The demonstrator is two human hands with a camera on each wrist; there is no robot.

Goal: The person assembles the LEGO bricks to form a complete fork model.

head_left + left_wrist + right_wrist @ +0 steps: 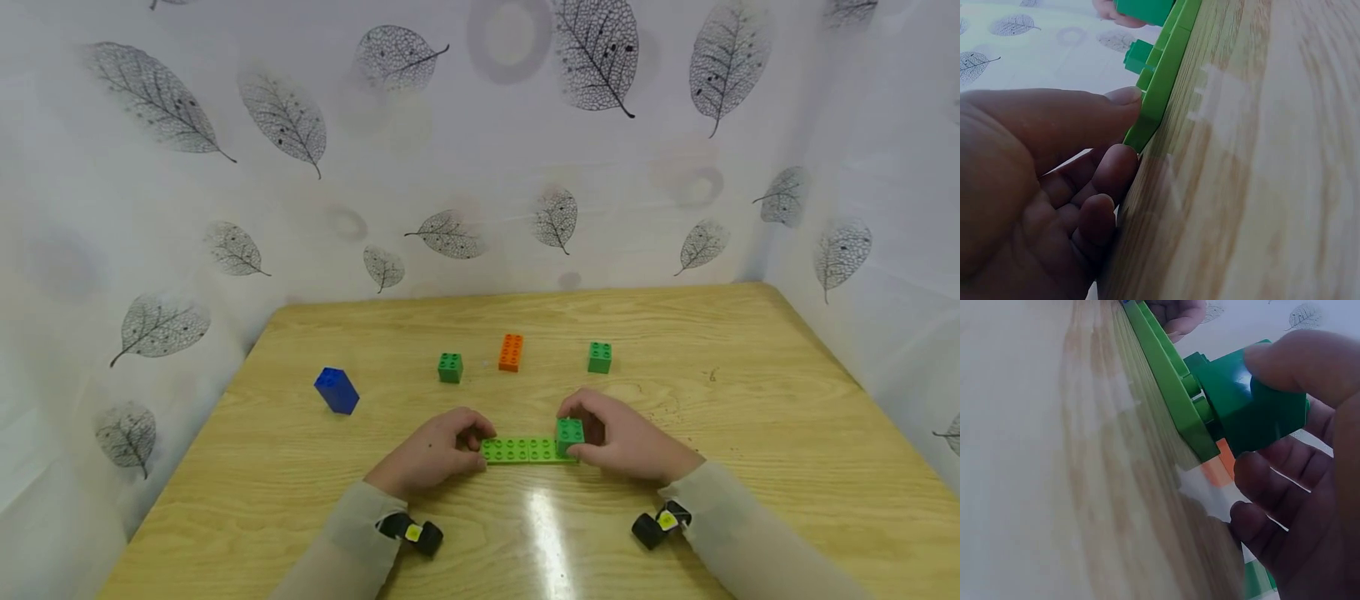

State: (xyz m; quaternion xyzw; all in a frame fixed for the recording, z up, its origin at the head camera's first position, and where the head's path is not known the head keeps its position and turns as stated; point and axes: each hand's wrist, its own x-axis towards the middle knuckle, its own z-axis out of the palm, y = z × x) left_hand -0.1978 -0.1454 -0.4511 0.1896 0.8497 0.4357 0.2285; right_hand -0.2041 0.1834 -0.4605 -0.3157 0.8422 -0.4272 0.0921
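Observation:
Two light green building bricks [517, 452] lie end to end on the table, forming a low strip with a seam near its middle. At the strip's left end, my left hand [429, 452] pinches it between thumb and fingers; the left wrist view shows the thumb [1094, 115] on its edge. My right hand [633, 437] grips a dark green square brick [570, 437] over the strip's right end. In the right wrist view this brick [1250, 400] sits slightly tilted at the strip's studs [1202, 407], and full seating on them cannot be made out.
Behind the hands stand a green square brick [450, 367], an orange brick [511, 352] and another green square brick [599, 357]. A tall blue brick piece [337, 392] is at the left. Leaf-patterned cloth [480, 167] borders the wooden table [750, 375] at the back and sides.

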